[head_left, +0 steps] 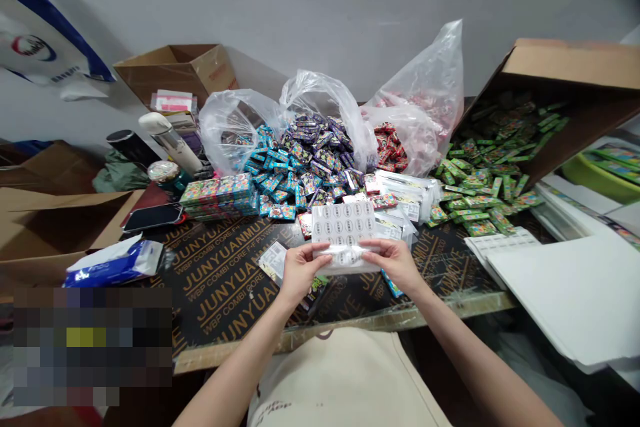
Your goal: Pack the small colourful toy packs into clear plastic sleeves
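Dark board with gold lettering forms the counter [215, 280]; a plain grey wall [320, 13] stands behind it. Above the near part of the counter, the left hand [299, 270] and right hand [399, 265] are side by side, each pinching the near edge of one label sheet [343, 221] between thumb and fingers. The label sheet carries rows of printed oval marks, printed side toward the wearer. Its near edge is curled between the hands.

Beneath the left hand, and partly hidden by it, a flat packet [273, 258] lies on the counter. A blue packet [393, 285] lies below the right hand. Clear sleeves [411, 192] lie loosely piled just beyond the label sheet, to the right.

Farther out, small boxes lie heaped, left to right: blue boxes [273, 177], purple boxes [320, 147], red boxes [390, 145] and green boxes [475, 180]. Clear plastic bags [425, 73] stand around the first three heaps. Green boxes extend into a tilted carton [565, 60].

Left of the blue boxes: a stacked block [217, 197], a phone [153, 217], a lidded jar [164, 172] and a white bottle [173, 141]. White sheets [560, 293] occupy the far right.
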`<state>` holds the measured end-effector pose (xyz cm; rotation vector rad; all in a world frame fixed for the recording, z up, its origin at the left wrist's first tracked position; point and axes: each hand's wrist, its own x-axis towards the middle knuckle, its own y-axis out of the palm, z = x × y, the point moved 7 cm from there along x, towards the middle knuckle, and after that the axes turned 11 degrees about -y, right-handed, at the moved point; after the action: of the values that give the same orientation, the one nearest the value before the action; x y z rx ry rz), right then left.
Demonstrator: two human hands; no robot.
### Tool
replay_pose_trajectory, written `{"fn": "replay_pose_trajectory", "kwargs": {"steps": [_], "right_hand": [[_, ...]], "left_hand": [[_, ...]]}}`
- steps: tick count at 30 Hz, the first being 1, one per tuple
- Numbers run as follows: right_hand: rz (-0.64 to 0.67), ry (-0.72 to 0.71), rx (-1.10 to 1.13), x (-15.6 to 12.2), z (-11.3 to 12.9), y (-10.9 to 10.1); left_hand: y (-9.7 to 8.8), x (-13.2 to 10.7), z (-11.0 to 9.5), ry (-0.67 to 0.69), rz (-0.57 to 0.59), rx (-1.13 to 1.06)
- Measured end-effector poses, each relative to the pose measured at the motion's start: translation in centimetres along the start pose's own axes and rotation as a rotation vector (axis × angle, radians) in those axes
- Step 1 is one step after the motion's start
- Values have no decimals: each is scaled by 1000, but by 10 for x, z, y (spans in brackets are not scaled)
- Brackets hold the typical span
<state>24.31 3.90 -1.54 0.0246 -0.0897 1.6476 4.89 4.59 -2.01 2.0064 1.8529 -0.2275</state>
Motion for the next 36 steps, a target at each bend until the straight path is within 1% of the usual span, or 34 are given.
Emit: {"fn": "replay_pose_trajectory", "kwargs": {"steps": [5,9,11,13,16,17,18,19,20,21,24,26,28,31,33,34,36], "right_hand": [[-71,-44,-128,1,12,0],[-54,-25,-107,2,12,2],[-38,-35,-159,3,14,3],[-49,-124,-318,4,25,1],[-122,-334,-593,2,49,-2],[-127,-368,-635,2,54,-2],[-106,-362,-637,2,54,-1],[-66,-323,-600,2,50,0],[-20,-261,-528,3,43,1],[20,-188,-433,3,36,3],[77,7,-146,2,15,5],[106,74,-44,1,7,7],[140,61,-65,2,4,8],[171,-105,-297,6,11,7],[220,-197,-429,7,14,11],[269,-205,-455,8,12,16],[370,-170,-460,8,6,25]], "left_hand": [[-7,1,-6,64,-105,20],[-9,2,-6,60,-95,3],[-11,2,-7,74,-115,40],[-14,0,-12,108,-169,127],[-16,-4,-24,200,-240,326],[-17,-5,-29,247,-257,389],[-17,-7,-34,293,-269,434],[-17,-8,-38,321,-266,453],[-17,-8,-39,314,-239,442],[-16,-5,-37,266,-182,401],[-9,1,-18,15,43,225],[-7,2,-7,-89,123,166],[-8,4,-1,-109,127,191],[-9,6,7,-99,92,295],[-6,6,12,-96,84,348],[-4,6,14,-97,87,368],[0,5,16,-94,99,400]]}}
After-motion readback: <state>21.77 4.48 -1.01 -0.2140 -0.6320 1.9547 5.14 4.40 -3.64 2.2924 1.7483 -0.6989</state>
